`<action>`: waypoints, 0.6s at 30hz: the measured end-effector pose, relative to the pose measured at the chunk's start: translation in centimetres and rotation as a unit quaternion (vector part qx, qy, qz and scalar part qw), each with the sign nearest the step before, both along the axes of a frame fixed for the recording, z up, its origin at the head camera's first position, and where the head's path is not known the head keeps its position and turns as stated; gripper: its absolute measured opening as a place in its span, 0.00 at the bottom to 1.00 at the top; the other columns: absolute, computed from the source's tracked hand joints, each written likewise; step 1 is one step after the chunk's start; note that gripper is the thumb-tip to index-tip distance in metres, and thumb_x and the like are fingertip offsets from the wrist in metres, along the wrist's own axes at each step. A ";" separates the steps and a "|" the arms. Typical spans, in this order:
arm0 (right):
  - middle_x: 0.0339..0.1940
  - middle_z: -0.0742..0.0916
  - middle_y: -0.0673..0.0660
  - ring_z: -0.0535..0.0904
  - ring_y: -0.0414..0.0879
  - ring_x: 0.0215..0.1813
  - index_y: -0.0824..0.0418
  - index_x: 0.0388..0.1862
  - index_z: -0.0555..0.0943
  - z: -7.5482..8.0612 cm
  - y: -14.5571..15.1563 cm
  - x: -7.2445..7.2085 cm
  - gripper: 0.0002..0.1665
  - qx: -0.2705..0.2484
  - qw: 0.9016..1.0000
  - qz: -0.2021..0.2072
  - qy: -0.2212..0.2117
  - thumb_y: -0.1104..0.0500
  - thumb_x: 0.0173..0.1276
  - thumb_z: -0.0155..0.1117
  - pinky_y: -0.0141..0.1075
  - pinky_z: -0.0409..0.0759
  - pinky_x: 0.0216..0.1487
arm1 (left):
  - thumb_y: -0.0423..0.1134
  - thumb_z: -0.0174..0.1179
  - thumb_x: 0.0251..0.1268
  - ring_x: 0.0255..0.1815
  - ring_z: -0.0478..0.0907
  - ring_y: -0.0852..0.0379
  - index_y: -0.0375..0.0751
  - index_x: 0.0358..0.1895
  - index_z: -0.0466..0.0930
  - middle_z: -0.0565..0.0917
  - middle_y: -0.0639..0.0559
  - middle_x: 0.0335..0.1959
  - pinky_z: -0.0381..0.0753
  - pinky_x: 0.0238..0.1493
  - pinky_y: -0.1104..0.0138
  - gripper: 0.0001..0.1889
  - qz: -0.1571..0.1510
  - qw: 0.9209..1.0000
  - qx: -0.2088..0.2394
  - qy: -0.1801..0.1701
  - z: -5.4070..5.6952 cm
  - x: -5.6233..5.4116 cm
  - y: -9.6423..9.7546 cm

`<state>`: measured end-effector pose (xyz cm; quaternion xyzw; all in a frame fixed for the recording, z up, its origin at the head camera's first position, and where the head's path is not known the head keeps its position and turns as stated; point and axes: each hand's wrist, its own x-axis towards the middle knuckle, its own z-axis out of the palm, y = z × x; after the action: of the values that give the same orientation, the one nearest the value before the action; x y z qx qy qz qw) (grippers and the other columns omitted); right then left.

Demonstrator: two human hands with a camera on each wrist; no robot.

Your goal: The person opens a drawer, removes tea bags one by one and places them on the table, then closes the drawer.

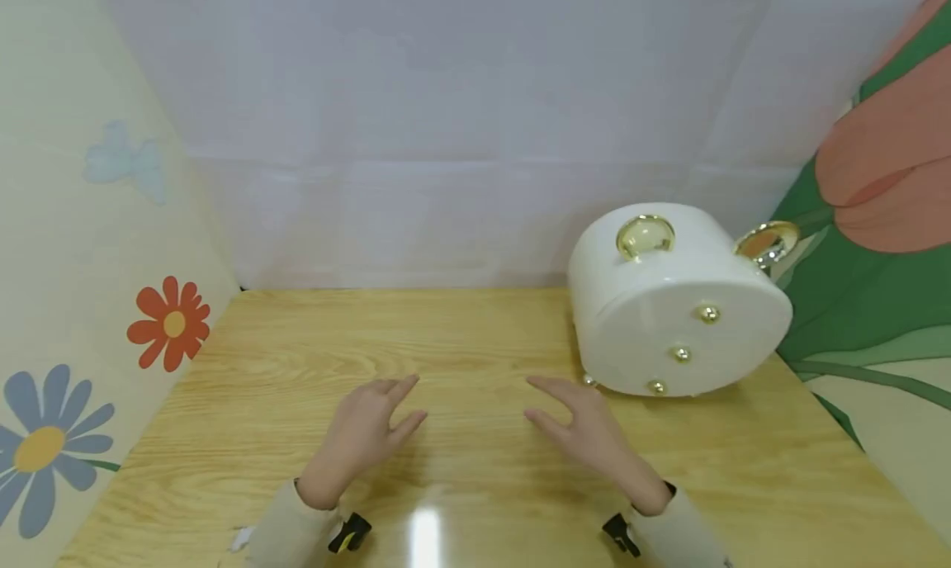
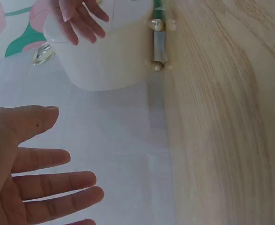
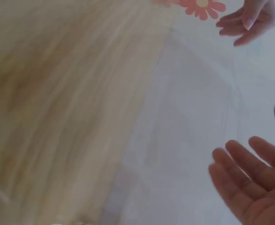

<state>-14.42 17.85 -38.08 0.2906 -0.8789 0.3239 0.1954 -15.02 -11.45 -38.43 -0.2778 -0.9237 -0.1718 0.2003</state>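
My left hand hovers over the wooden table with fingers spread and holds nothing. Across from it my right hand mirrors the pose, also with nothing in its fingers. The palms face each other with a wide gap between. A glossy white rounded case stands at the table's right side, just beyond my right hand; it has gold knobs on its front face, gold rings on top and side, and small gold ball feet. In the left wrist view the left fingers are straight; the right wrist view shows slightly bent right fingers.
The wooden table ends at a pale cloth backdrop. Walls painted with flowers flank it: a red flower to the left, a large pink tulip to the right. A small white scrap lies by the left sleeve.
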 end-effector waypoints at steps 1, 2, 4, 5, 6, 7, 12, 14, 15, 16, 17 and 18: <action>0.41 0.84 0.64 0.81 0.53 0.42 0.70 0.48 0.78 0.0 0.5 0.1 0.20 -0.029 1.000 0.003 -0.004 0.66 0.55 0.66 0.42 0.80 0.40 | 0.46 0.63 0.54 0.42 0.80 0.45 0.35 0.48 0.79 0.83 0.43 0.41 0.78 0.42 0.55 0.21 -0.003 1.000 0.008 0.006 -0.1 0.0 0.0; 0.38 0.85 0.64 0.82 0.49 0.39 0.71 0.45 0.79 -0.1 1.0 0.2 0.17 -0.057 0.998 0.006 -0.009 0.68 0.55 0.66 0.38 0.80 0.37 | 0.45 0.63 0.54 0.39 0.80 0.47 0.35 0.45 0.80 0.83 0.44 0.39 0.80 0.39 0.57 0.19 -0.006 1.000 0.016 0.013 -0.1 0.0 0.0; 0.33 0.85 0.64 0.82 0.42 0.33 0.72 0.41 0.80 0.1 1.9 0.5 0.14 -0.105 0.994 0.005 -0.014 0.73 0.53 0.64 0.30 0.80 0.32 | 0.42 0.64 0.54 0.33 0.81 0.51 0.36 0.38 0.82 0.84 0.47 0.33 0.80 0.31 0.63 0.12 -0.005 0.999 0.028 0.026 -0.2 0.0 0.0; 0.32 0.85 0.64 0.81 0.39 0.33 0.73 0.40 0.80 0.4 2.3 0.7 0.14 -0.119 0.993 -0.004 -0.018 0.76 0.52 0.64 0.28 0.79 0.32 | 0.40 0.64 0.53 0.30 0.80 0.54 0.37 0.34 0.82 0.83 0.48 0.30 0.79 0.27 0.66 0.09 -0.007 0.999 0.035 0.034 -0.3 0.0 0.0; 0.30 0.85 0.64 0.80 0.36 0.32 0.74 0.38 0.80 0.8 2.6 0.9 0.13 -0.125 0.992 -0.014 -0.014 0.77 0.51 0.63 0.26 0.78 0.31 | 0.38 0.65 0.53 0.26 0.79 0.56 0.39 0.31 0.81 0.83 0.51 0.27 0.77 0.24 0.69 0.06 -0.010 0.998 0.043 0.041 -0.3 -0.1 0.0; 0.29 0.85 0.64 0.80 0.35 0.31 0.75 0.37 0.80 1.2 3.0 1.2 0.12 -0.131 0.991 -0.026 -0.013 0.79 0.50 0.62 0.24 0.78 0.30 | 0.36 0.65 0.53 0.23 0.77 0.59 0.40 0.28 0.80 0.81 0.53 0.24 0.74 0.21 0.72 0.04 -0.014 0.998 0.051 0.047 -0.3 -0.1 0.0; 0.28 0.86 0.58 0.80 0.33 0.29 0.72 0.35 0.81 0.6 6.7 1.0 0.09 -0.184 0.981 -0.066 0.003 0.76 0.53 0.63 0.22 0.76 0.29 | 0.32 0.64 0.52 0.16 0.65 0.69 0.44 0.23 0.78 0.74 0.60 0.17 0.64 0.16 0.78 0.06 -0.030 0.995 0.070 0.057 -0.2 0.1 0.1; 0.29 0.86 0.54 0.80 0.34 0.30 0.68 0.37 0.82 -1.9 9.9 -0.5 0.08 -0.204 0.975 -0.084 0.017 0.71 0.57 0.63 0.21 0.75 0.29 | 0.31 0.63 0.53 0.15 0.64 0.70 0.44 0.23 0.78 0.74 0.61 0.17 0.63 0.16 0.79 0.06 -0.031 0.995 0.071 0.056 -0.1 0.2 0.2; 0.30 0.86 0.54 0.81 0.36 0.30 0.67 0.38 0.83 -3.1 11.7 -1.2 0.08 -0.214 0.972 -0.097 0.019 0.69 0.58 0.63 0.22 0.76 0.29 | 0.31 0.63 0.53 0.15 0.64 0.71 0.44 0.23 0.78 0.74 0.61 0.17 0.64 0.16 0.79 0.06 -0.032 0.995 0.072 0.054 -0.1 0.2 0.2; 0.30 0.86 0.55 0.81 0.38 0.30 0.66 0.39 0.83 -4.4 13.4 -1.9 0.08 -0.223 0.968 -0.113 0.022 0.68 0.58 0.64 0.23 0.76 0.29 | 0.31 0.63 0.53 0.15 0.64 0.71 0.44 0.24 0.78 0.75 0.61 0.17 0.64 0.16 0.79 0.06 -0.032 0.996 0.071 0.053 -0.1 0.3 0.2; 0.30 0.86 0.56 0.81 0.39 0.30 0.66 0.40 0.83 -5.7 15.1 -2.7 0.09 -0.238 0.963 -0.124 0.027 0.68 0.59 0.63 0.23 0.76 0.29 | 0.31 0.63 0.53 0.16 0.65 0.71 0.44 0.24 0.78 0.75 0.61 0.17 0.64 0.16 0.79 0.06 -0.032 0.996 0.071 0.052 0.0 0.3 0.3; 0.29 0.86 0.56 0.81 0.38 0.29 0.65 0.40 0.83 -6.7 16.7 -3.3 0.09 -0.246 0.958 -0.140 0.034 0.67 0.59 0.64 0.22 0.75 0.28 | 0.31 0.63 0.53 0.16 0.65 0.70 0.44 0.24 0.78 0.75 0.60 0.17 0.65 0.16 0.78 0.06 -0.032 0.996 0.072 0.051 0.0 0.3 0.3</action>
<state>-17.74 34.56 -44.81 0.1180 -0.7967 0.4896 0.3340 -14.68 -11.15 -38.41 -0.3009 -0.8879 -0.2297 0.2613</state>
